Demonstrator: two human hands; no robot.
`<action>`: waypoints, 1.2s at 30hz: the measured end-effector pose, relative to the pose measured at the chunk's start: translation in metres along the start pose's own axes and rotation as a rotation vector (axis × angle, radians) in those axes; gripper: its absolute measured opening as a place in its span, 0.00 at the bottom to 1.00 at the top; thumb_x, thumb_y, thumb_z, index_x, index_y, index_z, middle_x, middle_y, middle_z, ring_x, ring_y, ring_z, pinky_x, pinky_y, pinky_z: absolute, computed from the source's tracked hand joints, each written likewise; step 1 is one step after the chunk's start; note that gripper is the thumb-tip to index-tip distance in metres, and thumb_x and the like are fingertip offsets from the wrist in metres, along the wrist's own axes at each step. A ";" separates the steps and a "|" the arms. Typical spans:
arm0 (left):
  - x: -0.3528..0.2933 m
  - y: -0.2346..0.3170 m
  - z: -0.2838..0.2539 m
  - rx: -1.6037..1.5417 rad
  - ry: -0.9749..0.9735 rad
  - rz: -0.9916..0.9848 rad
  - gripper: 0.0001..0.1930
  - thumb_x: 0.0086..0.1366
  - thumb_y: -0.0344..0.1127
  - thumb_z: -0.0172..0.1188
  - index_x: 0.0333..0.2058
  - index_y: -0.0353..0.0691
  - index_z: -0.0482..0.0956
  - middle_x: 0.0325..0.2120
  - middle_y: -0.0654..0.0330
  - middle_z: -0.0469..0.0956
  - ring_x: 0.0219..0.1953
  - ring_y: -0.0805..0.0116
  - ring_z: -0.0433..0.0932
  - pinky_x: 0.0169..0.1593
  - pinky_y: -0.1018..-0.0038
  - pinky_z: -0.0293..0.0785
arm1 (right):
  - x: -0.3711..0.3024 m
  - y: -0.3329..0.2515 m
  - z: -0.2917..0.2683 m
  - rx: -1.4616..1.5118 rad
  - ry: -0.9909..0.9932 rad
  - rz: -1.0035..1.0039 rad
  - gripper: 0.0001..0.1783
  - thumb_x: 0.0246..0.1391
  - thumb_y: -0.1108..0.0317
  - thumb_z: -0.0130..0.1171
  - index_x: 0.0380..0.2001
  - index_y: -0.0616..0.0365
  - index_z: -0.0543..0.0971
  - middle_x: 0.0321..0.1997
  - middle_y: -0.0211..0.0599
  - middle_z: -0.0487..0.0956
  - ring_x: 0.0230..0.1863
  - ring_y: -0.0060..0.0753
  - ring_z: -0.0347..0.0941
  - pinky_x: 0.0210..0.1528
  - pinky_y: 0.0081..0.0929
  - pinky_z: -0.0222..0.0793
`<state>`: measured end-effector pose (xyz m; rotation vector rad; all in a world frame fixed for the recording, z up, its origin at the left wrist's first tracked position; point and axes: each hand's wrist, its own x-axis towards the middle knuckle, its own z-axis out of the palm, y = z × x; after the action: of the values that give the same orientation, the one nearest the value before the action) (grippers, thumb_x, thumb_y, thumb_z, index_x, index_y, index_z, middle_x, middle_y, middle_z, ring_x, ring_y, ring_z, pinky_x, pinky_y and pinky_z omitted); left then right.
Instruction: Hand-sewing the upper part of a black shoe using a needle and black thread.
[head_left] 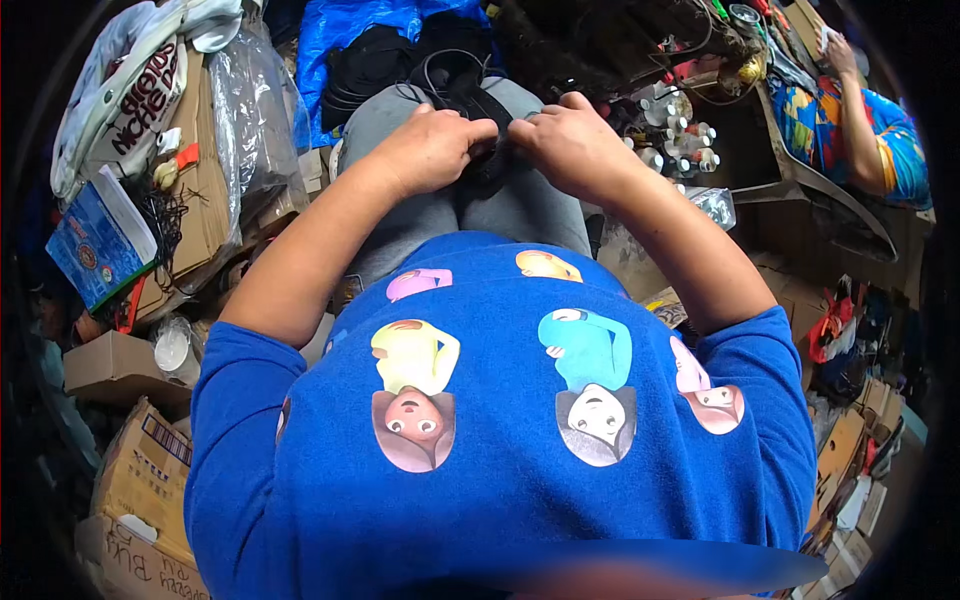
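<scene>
And here over the lap, the left hand [437, 148] and the right hand [572, 143] are both curled nearly closed, each pinching at the black item [487, 108], which lies between them above the grey trousers [395, 230], its finer details lost in the dark! Beyond the knees, black bundles [372, 72] rest on a blue plastic sheet [312, 50], small capped bottles [690, 147] crowd together on the right, and in the upper right corner there's a co-worker in a multicoloured shirt [893, 130].
</scene>
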<state>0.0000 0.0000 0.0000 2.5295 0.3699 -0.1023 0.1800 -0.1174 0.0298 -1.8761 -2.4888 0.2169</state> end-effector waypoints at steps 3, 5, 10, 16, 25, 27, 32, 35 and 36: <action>-0.004 -0.004 -0.002 0.058 0.013 0.062 0.09 0.59 0.31 0.51 0.39 0.48 0.73 0.30 0.57 0.76 0.40 0.58 0.74 0.48 0.60 0.62 | 0.003 0.003 0.001 0.010 -0.081 0.013 0.06 0.47 0.69 0.54 0.32 0.48 0.74 0.26 0.32 0.77 0.36 0.35 0.75 0.41 0.33 0.60; -0.011 -0.013 -0.002 0.061 0.064 0.099 0.10 0.59 0.29 0.50 0.39 0.46 0.73 0.30 0.58 0.76 0.39 0.58 0.74 0.47 0.61 0.62 | 0.001 0.012 0.002 0.098 -0.011 -0.037 0.05 0.48 0.70 0.52 0.31 0.48 0.73 0.25 0.32 0.77 0.36 0.35 0.74 0.41 0.35 0.61; -0.082 -0.067 -0.022 0.209 0.283 -0.055 0.11 0.55 0.25 0.52 0.37 0.42 0.75 0.31 0.55 0.77 0.38 0.56 0.75 0.43 0.64 0.65 | -0.048 0.056 0.016 0.162 0.011 0.167 0.03 0.45 0.71 0.52 0.26 0.51 0.72 0.24 0.37 0.75 0.35 0.43 0.71 0.47 0.35 0.61; -0.126 -0.088 -0.065 -0.770 0.410 -0.470 0.04 0.62 0.27 0.53 0.35 0.38 0.76 0.31 0.58 0.78 0.35 0.62 0.76 0.42 0.68 0.70 | -0.066 0.079 0.014 1.630 0.410 0.616 0.08 0.55 0.65 0.59 0.37 0.53 0.78 0.31 0.26 0.75 0.38 0.21 0.71 0.45 0.24 0.66; -0.074 0.012 -0.090 -1.626 0.143 0.432 0.15 0.66 0.45 0.52 0.35 0.37 0.74 0.32 0.59 0.75 0.33 0.66 0.75 0.39 0.74 0.72 | -0.003 0.031 -0.004 2.147 0.013 -0.088 0.20 0.61 0.48 0.46 0.31 0.55 0.74 0.31 0.32 0.75 0.36 0.26 0.70 0.46 0.29 0.66; -0.093 -0.003 -0.091 -0.775 0.023 -0.155 0.12 0.63 0.40 0.56 0.31 0.35 0.74 0.28 0.63 0.74 0.32 0.68 0.74 0.36 0.76 0.70 | -0.027 0.017 -0.015 1.293 0.002 0.247 0.15 0.57 0.59 0.56 0.37 0.61 0.77 0.29 0.29 0.76 0.33 0.21 0.71 0.41 0.23 0.67; -0.181 -0.103 -0.118 0.115 0.407 -0.434 0.08 0.54 0.26 0.62 0.34 0.34 0.78 0.29 0.56 0.76 0.33 0.64 0.76 0.37 0.72 0.70 | -0.125 0.073 0.014 0.668 -0.015 0.637 0.14 0.54 0.63 0.59 0.42 0.56 0.80 0.38 0.34 0.81 0.36 0.25 0.75 0.41 0.25 0.70; -0.296 -0.162 -0.178 0.496 0.512 -0.777 0.11 0.58 0.36 0.59 0.36 0.36 0.79 0.32 0.53 0.76 0.36 0.57 0.77 0.40 0.68 0.70 | -0.230 0.143 0.031 0.375 0.067 0.893 0.15 0.52 0.61 0.60 0.42 0.56 0.80 0.38 0.42 0.81 0.38 0.36 0.78 0.43 0.28 0.70; -0.307 -0.173 -0.177 0.494 0.512 -0.775 0.11 0.58 0.36 0.59 0.36 0.36 0.79 0.32 0.53 0.76 0.36 0.57 0.77 0.40 0.68 0.70 | -0.272 0.160 0.036 0.290 0.019 0.975 0.15 0.52 0.61 0.60 0.42 0.56 0.80 0.37 0.43 0.81 0.39 0.38 0.78 0.44 0.29 0.70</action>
<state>-0.3450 0.1620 0.1017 2.6924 1.6939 0.1893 0.4053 -0.3382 -0.0066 -2.7021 -1.2233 0.5120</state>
